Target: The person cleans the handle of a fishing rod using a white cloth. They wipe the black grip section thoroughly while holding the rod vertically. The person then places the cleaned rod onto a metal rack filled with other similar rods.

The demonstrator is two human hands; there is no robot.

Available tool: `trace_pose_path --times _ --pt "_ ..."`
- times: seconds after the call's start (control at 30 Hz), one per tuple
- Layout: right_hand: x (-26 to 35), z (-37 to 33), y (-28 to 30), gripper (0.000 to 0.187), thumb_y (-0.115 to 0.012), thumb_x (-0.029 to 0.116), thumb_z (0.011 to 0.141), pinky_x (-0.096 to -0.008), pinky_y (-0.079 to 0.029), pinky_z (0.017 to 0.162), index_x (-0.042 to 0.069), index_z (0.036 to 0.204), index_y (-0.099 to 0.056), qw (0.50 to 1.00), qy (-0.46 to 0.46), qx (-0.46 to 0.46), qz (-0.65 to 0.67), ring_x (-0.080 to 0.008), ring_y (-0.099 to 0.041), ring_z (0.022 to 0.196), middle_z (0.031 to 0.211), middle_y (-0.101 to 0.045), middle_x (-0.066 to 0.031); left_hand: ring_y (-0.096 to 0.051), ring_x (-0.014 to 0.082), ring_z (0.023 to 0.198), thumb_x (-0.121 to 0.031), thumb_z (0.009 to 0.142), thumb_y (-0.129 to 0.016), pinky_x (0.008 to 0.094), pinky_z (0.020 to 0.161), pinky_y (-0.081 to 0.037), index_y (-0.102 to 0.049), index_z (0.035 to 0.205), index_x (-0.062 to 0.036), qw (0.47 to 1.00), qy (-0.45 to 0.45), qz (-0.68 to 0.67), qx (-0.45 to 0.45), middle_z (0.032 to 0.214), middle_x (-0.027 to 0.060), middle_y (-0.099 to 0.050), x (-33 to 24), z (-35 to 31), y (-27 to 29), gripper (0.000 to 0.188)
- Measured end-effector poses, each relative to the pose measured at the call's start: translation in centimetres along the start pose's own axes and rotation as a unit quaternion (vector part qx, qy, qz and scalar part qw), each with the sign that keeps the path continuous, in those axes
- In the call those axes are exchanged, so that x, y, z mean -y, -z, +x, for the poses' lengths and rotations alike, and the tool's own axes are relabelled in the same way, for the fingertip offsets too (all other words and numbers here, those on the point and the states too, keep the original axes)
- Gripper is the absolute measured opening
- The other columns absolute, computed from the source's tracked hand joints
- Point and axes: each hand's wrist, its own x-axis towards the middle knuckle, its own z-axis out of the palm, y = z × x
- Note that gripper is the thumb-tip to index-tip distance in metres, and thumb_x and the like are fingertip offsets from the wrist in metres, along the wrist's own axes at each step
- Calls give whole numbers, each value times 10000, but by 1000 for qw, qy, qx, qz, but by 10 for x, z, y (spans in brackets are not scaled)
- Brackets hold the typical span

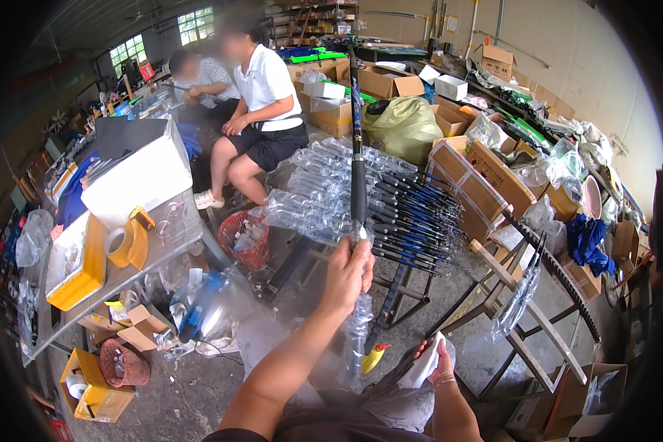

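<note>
Black rod [358, 184] stands clear of the table's edge [166, 254] — floor [199, 383] between.

Grey worktable [178, 243], left of frame
On it: white foam box [144, 183], shallow yellow-sided box [88, 269], yellow tape dispenser [135, 247].

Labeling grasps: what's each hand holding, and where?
Left hand: black rod, by its lower end. Right hand: white cloth or paper, by its upper part.

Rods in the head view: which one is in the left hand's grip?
The rod with the thick black handle, running up the picture from the left hand across the piled rods, which lie side by side, partly in clear plastic.
</note>
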Motion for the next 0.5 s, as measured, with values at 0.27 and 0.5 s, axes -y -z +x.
trace_pose_path --times 0.27,0.5 --pt "0 -3 0 338 -546 437 909 -476 -521 780 121 1027 -526 1000 6 -16 4 -280 -578 891 1000 -564 -101 -413 61 450 -274 971 -508 210 398 -333 -475 970 -66 1000 10 -2 -6 678 11 -483 -2 -2 -4 211" --pt "1 -3 0 342 -544 433 910 -475 -520 788 116 1036 -527 1000 6 -12 0 -284 -579 897 1009 -565 -102 -415 61 448 -247 973 -499 214 398 -332 -481 951 -68 999 28 7 -14 678 8 -486 -5 -5 -10 181"
